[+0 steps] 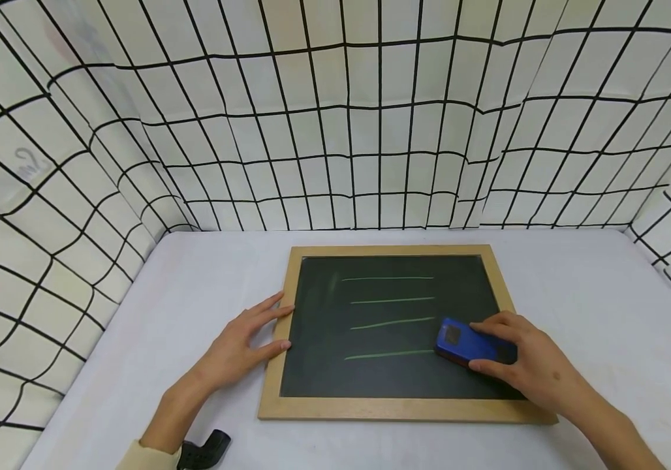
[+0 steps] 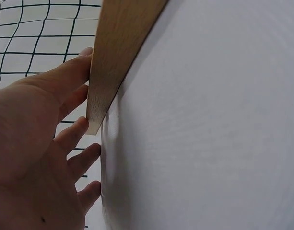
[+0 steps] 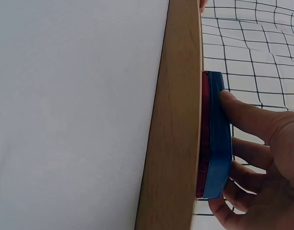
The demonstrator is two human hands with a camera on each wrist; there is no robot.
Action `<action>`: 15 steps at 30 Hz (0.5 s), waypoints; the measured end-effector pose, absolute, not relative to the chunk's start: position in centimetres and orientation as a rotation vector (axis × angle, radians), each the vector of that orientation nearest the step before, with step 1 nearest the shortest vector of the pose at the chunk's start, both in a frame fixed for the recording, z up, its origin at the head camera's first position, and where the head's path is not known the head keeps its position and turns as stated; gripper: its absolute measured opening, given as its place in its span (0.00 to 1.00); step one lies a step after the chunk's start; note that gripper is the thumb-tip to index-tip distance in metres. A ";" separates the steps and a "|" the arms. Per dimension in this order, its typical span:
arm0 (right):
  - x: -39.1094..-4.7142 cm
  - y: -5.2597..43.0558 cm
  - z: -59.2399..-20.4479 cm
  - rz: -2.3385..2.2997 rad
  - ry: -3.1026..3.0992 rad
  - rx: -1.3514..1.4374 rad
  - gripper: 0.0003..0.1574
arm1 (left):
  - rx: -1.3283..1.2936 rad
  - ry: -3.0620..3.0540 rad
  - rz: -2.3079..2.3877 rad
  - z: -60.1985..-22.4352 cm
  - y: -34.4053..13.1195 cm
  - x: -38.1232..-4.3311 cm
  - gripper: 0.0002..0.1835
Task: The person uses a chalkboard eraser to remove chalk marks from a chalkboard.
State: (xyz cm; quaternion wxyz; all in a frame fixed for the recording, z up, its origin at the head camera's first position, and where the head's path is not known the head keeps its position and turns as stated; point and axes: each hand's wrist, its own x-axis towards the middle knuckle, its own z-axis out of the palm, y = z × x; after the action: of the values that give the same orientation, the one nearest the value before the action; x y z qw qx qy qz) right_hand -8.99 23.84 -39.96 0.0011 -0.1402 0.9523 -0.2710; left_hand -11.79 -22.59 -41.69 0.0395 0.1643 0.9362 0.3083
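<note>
A wood-framed chalkboard (image 1: 324, 378) lies flat on the white table, with several roughly level green chalk lines (image 1: 391, 323) across its middle. My right hand (image 1: 532, 362) grips a blue chalkboard eraser (image 1: 469, 341) near the board's right side, thumb on one side and fingers on the other. In the right wrist view the eraser's dark red pad (image 3: 203, 139) faces down behind the wooden edge. My left hand (image 1: 232, 352) rests at the left frame, fingers spread, with thumb and fingertips touching the wood. The left wrist view shows the fingers against the frame's side (image 2: 115, 57).
White walls with a black grid (image 1: 365, 130) enclose the table at the back and sides. White cloth (image 1: 224, 267) covers the table around the board. A black strap-like device (image 1: 206, 450) sits at my left wrist, by a cream sleeve (image 1: 147, 457).
</note>
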 end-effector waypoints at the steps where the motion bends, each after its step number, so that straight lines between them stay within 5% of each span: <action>1: -9.0 23.8 -40.0 -0.854 2.989 -0.442 0.37 | 0.503 2.869 0.944 -41.7 -22.6 -11.8 0.34; 15: -8.9 22.3 -39.8 -0.895 2.940 -0.484 0.35 | 0.537 2.849 0.991 -41.8 -22.6 -11.9 0.34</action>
State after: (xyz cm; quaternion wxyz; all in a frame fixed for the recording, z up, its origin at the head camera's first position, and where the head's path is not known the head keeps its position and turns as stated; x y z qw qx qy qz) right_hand -8.89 22.29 -39.79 0.0151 -0.1556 0.9449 -0.2877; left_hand -11.95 -22.65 -41.76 0.0388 0.1753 0.9291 0.3233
